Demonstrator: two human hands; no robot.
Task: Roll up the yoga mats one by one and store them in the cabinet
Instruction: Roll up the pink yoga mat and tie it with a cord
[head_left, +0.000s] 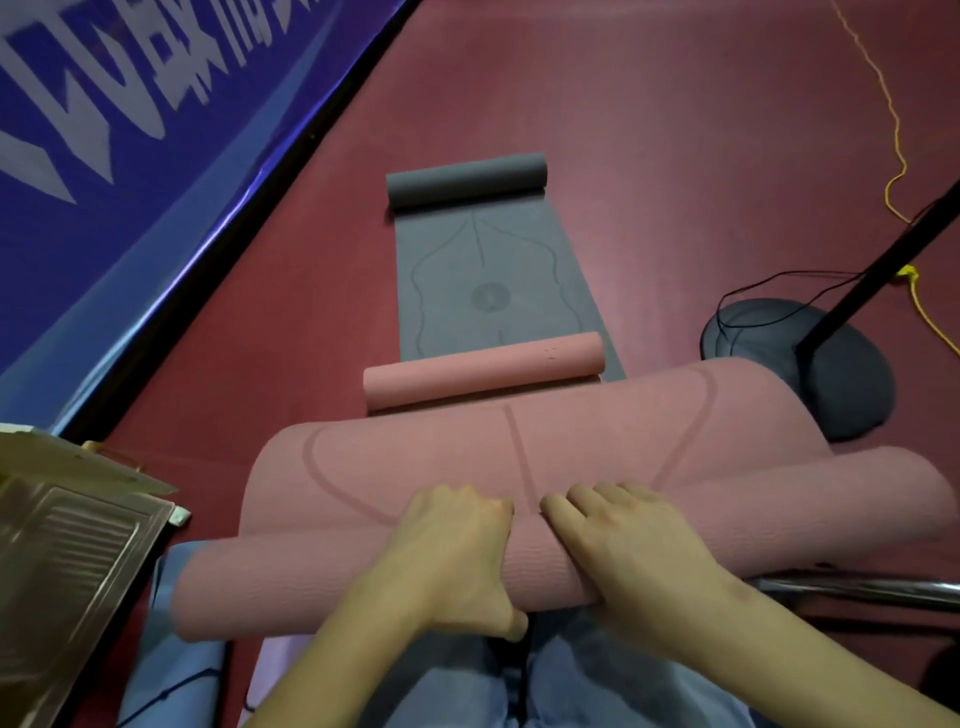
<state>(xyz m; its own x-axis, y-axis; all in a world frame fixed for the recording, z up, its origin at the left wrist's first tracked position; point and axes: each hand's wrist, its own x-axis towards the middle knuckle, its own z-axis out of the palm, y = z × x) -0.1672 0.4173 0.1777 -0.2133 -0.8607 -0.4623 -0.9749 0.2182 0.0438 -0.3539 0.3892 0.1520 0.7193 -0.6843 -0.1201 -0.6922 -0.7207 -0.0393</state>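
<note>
Head view shows the pink mat (519, 447) I am rolling: its rolled near end lies across my lap, and the unrolled part runs away from me over the red floor (675, 130), ending in a small curl at its far edge. My left hand (452, 551) and right hand (623, 545) sit side by side at the middle of the roll, fingers curled over the top and thumbs tucked beneath, both clamped on it. I judge I am early in rolling this mat, with most of its length still flat. The next move, I think, calls for even pushes forward with both hands so the roll stays straight and tight, since its ends reach well past my grip and could skew. Beyond the far curl lies a grey mat (493, 280), flat but for a curl at its far end, not yet rolled. At the left edge stands what may be the cabinet (62, 561); I cannot see anything inside it. A black stand base (841, 384) sits on the floor at the right.
</note>
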